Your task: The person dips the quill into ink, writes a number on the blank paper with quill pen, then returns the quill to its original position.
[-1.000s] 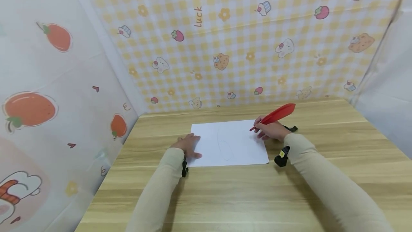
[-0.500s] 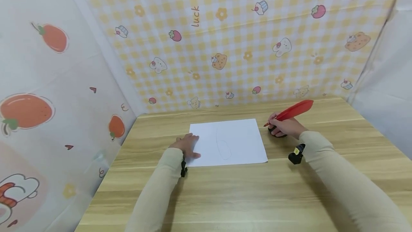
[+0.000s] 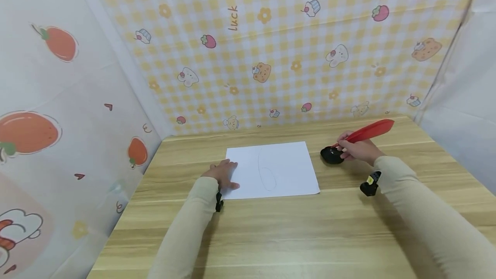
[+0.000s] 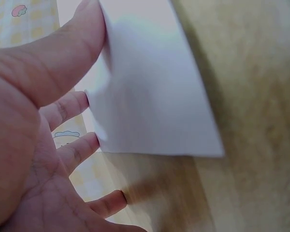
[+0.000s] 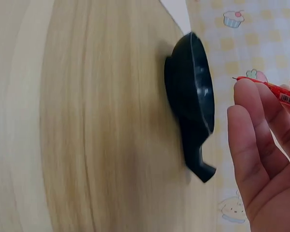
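Observation:
My left hand [image 3: 221, 174] rests with spread fingers on the left edge of a white sheet of paper [image 3: 290, 169]. The paper bears a thin looping line. In the left wrist view the thumb and fingertips touch the paper [image 4: 145, 87]. At the right my right hand [image 3: 361, 150] pinches a red feather pen [image 3: 371, 131]. Its tip points down at a black spoon-shaped dish [image 3: 330, 155] beside the paper. The right wrist view shows the pen's fine tip and barcode label, apart from the dish [image 5: 186, 92] with its short bent handle.
Everything lies on a wood-grain table [image 3: 271, 236]. A checked, printed cloth [image 3: 279, 46] hangs behind the table's back edge, and white printed sheets [image 3: 93, 150] stand at the sides. A black wrist camera [image 3: 370, 184] sits below my right wrist.
My right hand has moved right with the feather pen, from over the paper to the black dish, which now shows more. My left hand stays on the paper.

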A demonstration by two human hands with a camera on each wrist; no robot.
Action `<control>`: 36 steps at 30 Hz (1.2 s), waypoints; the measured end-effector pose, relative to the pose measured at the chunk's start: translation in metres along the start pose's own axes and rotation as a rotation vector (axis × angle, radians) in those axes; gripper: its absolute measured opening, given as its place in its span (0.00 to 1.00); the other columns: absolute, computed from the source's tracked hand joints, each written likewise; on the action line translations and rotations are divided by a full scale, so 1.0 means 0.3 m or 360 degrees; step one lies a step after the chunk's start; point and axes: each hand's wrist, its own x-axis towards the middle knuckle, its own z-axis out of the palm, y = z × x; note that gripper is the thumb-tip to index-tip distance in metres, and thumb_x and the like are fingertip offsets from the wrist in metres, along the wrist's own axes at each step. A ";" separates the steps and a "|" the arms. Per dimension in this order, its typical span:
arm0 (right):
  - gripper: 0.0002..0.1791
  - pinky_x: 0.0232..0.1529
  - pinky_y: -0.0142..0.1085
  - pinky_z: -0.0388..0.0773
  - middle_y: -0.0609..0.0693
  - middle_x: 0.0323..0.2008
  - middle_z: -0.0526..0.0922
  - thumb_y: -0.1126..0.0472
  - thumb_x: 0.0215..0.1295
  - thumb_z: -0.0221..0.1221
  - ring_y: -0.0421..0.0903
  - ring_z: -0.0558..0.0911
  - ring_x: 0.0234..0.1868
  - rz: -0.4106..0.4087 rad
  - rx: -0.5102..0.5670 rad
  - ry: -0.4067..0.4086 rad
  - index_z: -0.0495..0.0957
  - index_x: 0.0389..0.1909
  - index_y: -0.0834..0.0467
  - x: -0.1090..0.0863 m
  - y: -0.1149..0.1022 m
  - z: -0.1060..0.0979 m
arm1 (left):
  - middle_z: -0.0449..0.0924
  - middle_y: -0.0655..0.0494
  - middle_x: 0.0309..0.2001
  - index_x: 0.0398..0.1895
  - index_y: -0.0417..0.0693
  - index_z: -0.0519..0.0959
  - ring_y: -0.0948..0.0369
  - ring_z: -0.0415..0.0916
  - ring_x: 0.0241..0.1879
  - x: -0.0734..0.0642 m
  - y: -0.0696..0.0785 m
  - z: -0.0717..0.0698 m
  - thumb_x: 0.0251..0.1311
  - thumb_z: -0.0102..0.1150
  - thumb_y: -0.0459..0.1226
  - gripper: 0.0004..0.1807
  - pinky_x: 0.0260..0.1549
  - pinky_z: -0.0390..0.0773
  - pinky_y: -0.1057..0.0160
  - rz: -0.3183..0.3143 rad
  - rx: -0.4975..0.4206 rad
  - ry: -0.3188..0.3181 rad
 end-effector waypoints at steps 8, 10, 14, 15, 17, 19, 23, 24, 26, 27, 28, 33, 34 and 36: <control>0.15 0.32 0.39 0.81 0.64 0.40 0.80 0.57 0.74 0.49 0.47 0.83 0.32 -0.0046 -0.0116 0.0028 0.68 0.49 0.65 -0.018 0.018 -0.044 | 0.44 0.40 0.75 0.76 0.47 0.55 0.26 0.45 0.67 0.002 0.001 -0.001 0.58 0.65 0.52 0.47 0.58 0.57 0.30 0.0003 0.0007 0.0006; 0.13 0.30 0.39 0.81 0.62 0.38 0.81 0.58 0.74 0.49 0.49 0.83 0.31 -0.0078 -0.0197 0.0030 0.69 0.48 0.65 -0.026 0.023 -0.056 | 0.44 0.40 0.75 0.76 0.48 0.55 0.27 0.44 0.67 0.001 0.002 -0.001 0.58 0.65 0.52 0.47 0.59 0.56 0.30 0.0003 0.0012 0.0001; 0.11 0.23 0.34 0.76 0.61 0.32 0.80 0.62 0.72 0.49 0.46 0.79 0.25 -0.0209 -0.0299 0.0035 0.70 0.45 0.67 -0.036 0.033 -0.070 | 0.43 0.41 0.76 0.76 0.48 0.54 0.27 0.43 0.68 0.000 0.004 0.000 0.58 0.65 0.52 0.47 0.59 0.55 0.30 0.0000 -0.0001 -0.0007; 0.10 0.22 0.32 0.74 0.60 0.31 0.80 0.63 0.72 0.49 0.45 0.78 0.24 -0.0253 -0.0331 0.0038 0.69 0.44 0.68 -0.036 0.039 -0.073 | 0.43 0.42 0.76 0.76 0.49 0.54 0.27 0.43 0.68 0.000 0.005 -0.001 0.58 0.65 0.52 0.47 0.59 0.56 0.30 -0.0008 -0.0002 -0.0009; 0.08 0.22 0.30 0.72 0.60 0.31 0.80 0.66 0.71 0.50 0.42 0.77 0.24 -0.0357 -0.0370 0.0050 0.70 0.42 0.68 -0.033 0.052 -0.076 | 0.43 0.42 0.76 0.76 0.49 0.54 0.26 0.43 0.67 0.000 0.005 -0.002 0.58 0.65 0.52 0.47 0.58 0.56 0.30 -0.0010 -0.0009 -0.0007; 0.05 0.23 0.28 0.71 0.59 0.33 0.80 0.68 0.70 0.51 0.40 0.77 0.24 -0.0495 -0.0463 0.0078 0.70 0.41 0.68 -0.030 0.064 -0.076 | 0.43 0.42 0.76 0.76 0.49 0.54 0.26 0.43 0.67 0.000 0.005 -0.003 0.58 0.65 0.52 0.47 0.59 0.56 0.30 -0.0007 -0.0008 -0.0005; 0.03 0.24 0.29 0.72 0.55 0.31 0.82 0.72 0.64 0.56 0.38 0.77 0.24 -0.0858 -0.0704 0.0208 0.73 0.37 0.65 -0.024 0.080 -0.071 | 0.43 0.42 0.76 0.76 0.49 0.54 0.26 0.42 0.67 -0.002 0.002 -0.003 0.58 0.65 0.52 0.47 0.59 0.56 0.30 -0.0019 -0.0011 -0.0003; 0.04 0.24 0.30 0.73 0.54 0.30 0.83 0.73 0.62 0.58 0.38 0.77 0.25 -0.0954 -0.0774 0.0259 0.74 0.36 0.64 -0.025 0.080 -0.070 | 0.43 0.42 0.76 0.76 0.49 0.55 0.26 0.43 0.67 -0.003 0.001 -0.002 0.57 0.66 0.52 0.47 0.58 0.57 0.30 -0.0028 -0.0014 0.0001; 0.08 0.23 0.32 0.75 0.52 0.28 0.83 0.74 0.56 0.61 0.38 0.78 0.24 -0.1127 -0.0908 0.0358 0.76 0.35 0.61 -0.021 0.083 -0.068 | 0.43 0.43 0.76 0.76 0.50 0.55 0.27 0.43 0.67 -0.006 0.000 -0.002 0.57 0.66 0.52 0.47 0.57 0.59 0.30 -0.0052 -0.0024 0.0002; 0.10 0.24 0.34 0.76 0.52 0.28 0.83 0.75 0.54 0.63 0.40 0.79 0.25 -0.1193 -0.0953 0.0387 0.76 0.34 0.60 -0.020 0.084 -0.067 | 0.43 0.43 0.76 0.76 0.51 0.55 0.27 0.43 0.68 -0.008 0.000 -0.002 0.57 0.66 0.52 0.47 0.57 0.59 0.30 -0.0064 -0.0028 0.0002; 0.12 0.24 0.36 0.78 0.52 0.28 0.84 0.75 0.52 0.64 0.42 0.80 0.25 -0.1244 -0.0996 0.0404 0.76 0.34 0.59 -0.019 0.085 -0.067 | 0.44 0.44 0.76 0.76 0.51 0.55 0.28 0.44 0.68 -0.010 0.000 -0.002 0.57 0.66 0.52 0.47 0.56 0.60 0.30 -0.0069 -0.0032 0.0004; 0.13 0.29 0.45 0.79 0.52 0.28 0.84 0.75 0.50 0.64 0.49 0.83 0.27 -0.1211 -0.1163 0.0353 0.78 0.36 0.60 -0.033 0.080 -0.074 | 0.43 0.43 0.76 0.76 0.51 0.55 0.27 0.43 0.68 -0.009 0.002 0.000 0.57 0.66 0.52 0.47 0.56 0.59 0.29 -0.0064 -0.0020 -0.0005; 0.12 0.29 0.46 0.79 0.52 0.29 0.84 0.74 0.51 0.64 0.50 0.83 0.28 -0.1172 -0.1194 0.0334 0.78 0.36 0.60 -0.037 0.078 -0.075 | 0.44 0.43 0.76 0.76 0.51 0.55 0.28 0.42 0.68 -0.007 0.002 0.000 0.57 0.66 0.52 0.47 0.57 0.57 0.29 -0.0046 -0.0003 -0.0009; 0.11 0.30 0.47 0.79 0.52 0.29 0.84 0.74 0.53 0.63 0.50 0.83 0.29 -0.1115 -0.1238 0.0286 0.78 0.37 0.61 -0.043 0.074 -0.075 | 0.44 0.42 0.76 0.76 0.48 0.55 0.30 0.42 0.69 -0.004 0.003 0.000 0.58 0.65 0.52 0.47 0.59 0.55 0.29 -0.0013 0.0028 -0.0017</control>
